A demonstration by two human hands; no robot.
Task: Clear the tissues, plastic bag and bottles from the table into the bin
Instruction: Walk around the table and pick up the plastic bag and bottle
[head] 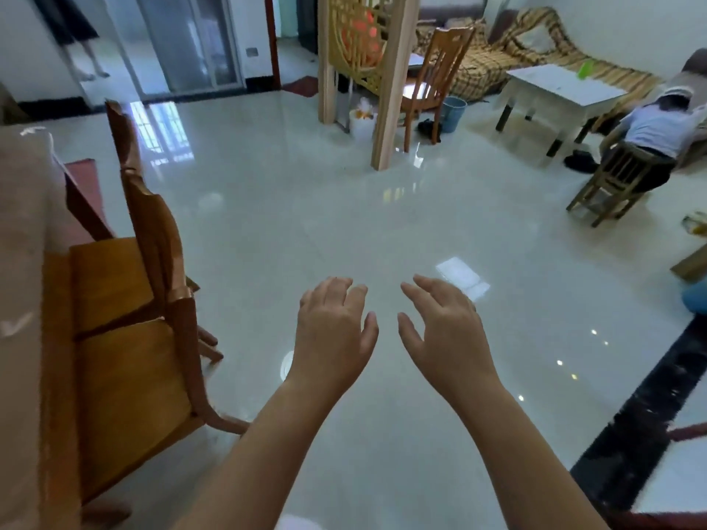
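Observation:
My left hand (332,334) and my right hand (445,330) are held out side by side over the shiny tiled floor, palms down, fingers spread, nothing in either. A table with a beige cloth (23,262) fills the left edge of the view; only its cloth shows. Far across the room a white bin (361,122) with something orange and white in it stands by a wooden lattice screen. A blue bucket (453,112) stands to the right of it. A green object (585,68) sits on a distant white table (562,89). No tissues or bottles are clearly visible.
A wooden chair (126,330) stands at the left against the cloth-covered table. A wooden screen post (386,109) and another chair (432,82) are ahead. A person sits on a small stool (616,181) at the right. Another person's legs (86,51) stand at the far left doorway.

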